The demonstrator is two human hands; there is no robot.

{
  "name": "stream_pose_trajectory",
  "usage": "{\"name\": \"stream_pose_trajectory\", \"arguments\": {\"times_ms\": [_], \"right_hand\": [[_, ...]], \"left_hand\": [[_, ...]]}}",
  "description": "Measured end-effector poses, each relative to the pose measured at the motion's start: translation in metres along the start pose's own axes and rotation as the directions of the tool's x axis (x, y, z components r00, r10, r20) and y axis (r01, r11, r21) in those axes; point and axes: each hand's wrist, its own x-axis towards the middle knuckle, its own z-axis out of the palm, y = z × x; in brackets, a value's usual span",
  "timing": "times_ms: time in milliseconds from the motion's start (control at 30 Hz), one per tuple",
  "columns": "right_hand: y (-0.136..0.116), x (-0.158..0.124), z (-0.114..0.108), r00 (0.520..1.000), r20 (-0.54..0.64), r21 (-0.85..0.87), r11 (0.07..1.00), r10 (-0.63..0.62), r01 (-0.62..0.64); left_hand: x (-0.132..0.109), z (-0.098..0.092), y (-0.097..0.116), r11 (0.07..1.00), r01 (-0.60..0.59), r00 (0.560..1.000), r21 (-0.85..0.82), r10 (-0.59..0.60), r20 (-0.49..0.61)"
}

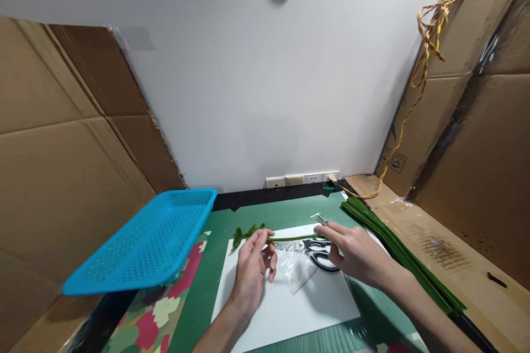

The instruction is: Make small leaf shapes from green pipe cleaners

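My left hand [253, 267] pinches one end of a green pipe cleaner [292, 239] that stretches level above a white sheet [285, 303]. Its left end carries small folded green leaf shapes [244, 233]. My right hand [351, 251] grips the other end of the same pipe cleaner, fingers closed round it. Black-handled scissors [318, 256] and a clear plastic bag [296, 267] lie on the white sheet under my hands.
A blue perforated basket [144, 242] sits tilted at the left on a green mat [219, 265]. A bundle of green pipe cleaners [401, 253] lies along the right. Cardboard panels stand on both sides; wall sockets [302, 179] and a yellow cord [426, 49] are behind.
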Motion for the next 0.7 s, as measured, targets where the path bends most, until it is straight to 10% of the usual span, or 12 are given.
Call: {"name": "stream_pose_trajectory", "arguments": {"times_ms": [400, 700], "right_hand": [[0.002, 0.028, 0.016, 0.946, -0.285, 0.541, 0.841, 0.155, 0.025], [-0.011, 0.009, 0.026, 0.994, -0.096, 0.655, 0.755, 0.041, 0.032]], "left_hand": [[0.001, -0.001, -0.010, 0.992, 0.009, 0.992, 0.126, -0.025, 0.123], [-0.003, -0.004, -0.019, 0.986, 0.015, 0.969, 0.165, -0.055, 0.241]]}}
